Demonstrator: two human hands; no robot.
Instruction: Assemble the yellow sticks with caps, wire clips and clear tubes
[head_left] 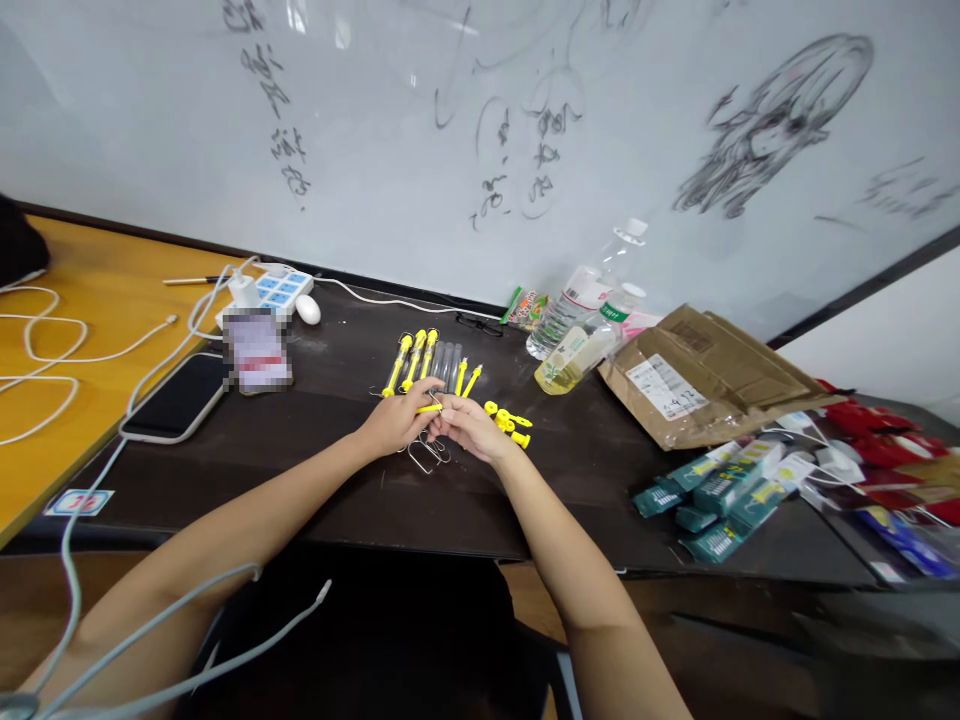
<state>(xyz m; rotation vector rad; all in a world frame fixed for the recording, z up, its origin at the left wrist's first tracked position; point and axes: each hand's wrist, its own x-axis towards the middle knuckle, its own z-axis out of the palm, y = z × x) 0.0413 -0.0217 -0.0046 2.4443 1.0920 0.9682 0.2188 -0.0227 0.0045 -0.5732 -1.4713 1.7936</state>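
Note:
My left hand and my right hand meet over the dark table, their fingers closed around a small yellow plastic rod. A thin bent metal wire shows at the fingertips; which hand grips it I cannot tell. Just below the hands lie several bent metal wire hooks. Beyond them is a row of clear tubes with yellow ends, then plain clear tubes and two slim yellow rods. Small yellow plastic parts lie right of my right hand.
To the left are a phone, a power strip and loose white cables. Bottles, a brown parcel and green boxes stand or lie to the right. A whiteboard rises behind the table.

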